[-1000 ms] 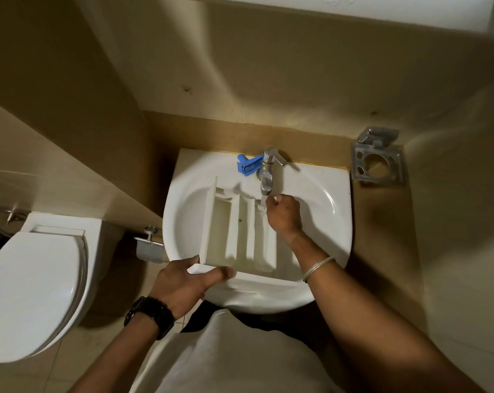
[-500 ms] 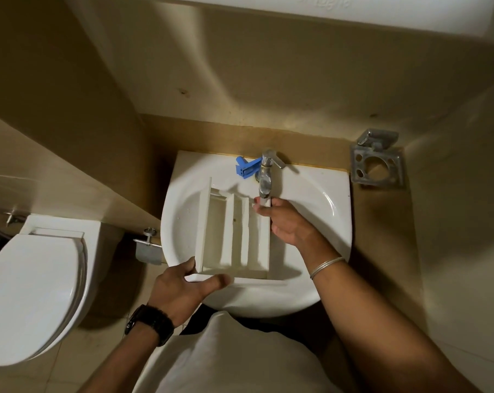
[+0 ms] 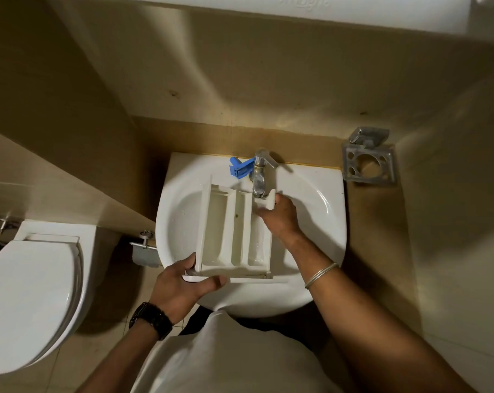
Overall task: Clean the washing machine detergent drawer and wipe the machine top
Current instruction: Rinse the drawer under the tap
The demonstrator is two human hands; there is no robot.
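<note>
A white detergent drawer (image 3: 228, 231) with three compartments lies over the white sink (image 3: 319, 205), its far end under the chrome tap (image 3: 259, 177). My left hand (image 3: 180, 285) grips the drawer's front panel at the near left corner. My right hand (image 3: 279, 217) holds the drawer's far right corner, fingers curled over its right wall beside the spout. A blue plastic insert (image 3: 240, 168) rests on the sink rim left of the tap. Drops of water sit in the right compartment.
A toilet (image 3: 33, 302) with its lid down stands to the left. A metal roll holder (image 3: 145, 251) is on the wall between toilet and sink. A metal toothbrush holder (image 3: 369, 163) hangs on the wall at the right.
The drawer has shifted right and straightened over the basin. My right hand slid from inside the right compartment to the drawer's far right corner. My left hand kept its grip.
</note>
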